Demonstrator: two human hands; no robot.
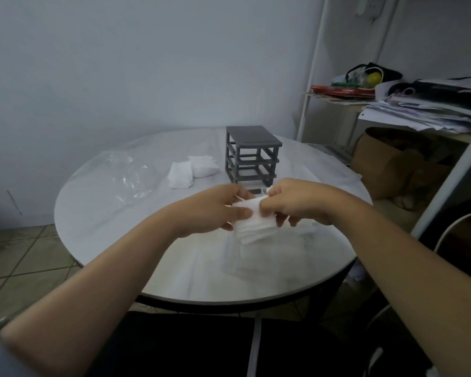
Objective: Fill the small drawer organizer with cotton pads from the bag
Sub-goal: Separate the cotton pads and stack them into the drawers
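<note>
L hand [211, 210] & R hand [297, 204] both tight on cotton pad stack [256, 226]; organizer [252, 136] base behind knuckles

The cotton pads [253, 223] look soft, white and fibrous, the drawer organizer [252, 156] matt grey plastic, the bag [131, 175] thin, crinkled, glossy clear plastic, and the round table [106, 227] smooth, white, faintly sheened.

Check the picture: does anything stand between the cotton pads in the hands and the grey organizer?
Nothing visible does. The left hand and right hand grip the cotton pads just in front of the grey organizer. The loose pads and clear bag lie off to the left on the table.
</note>
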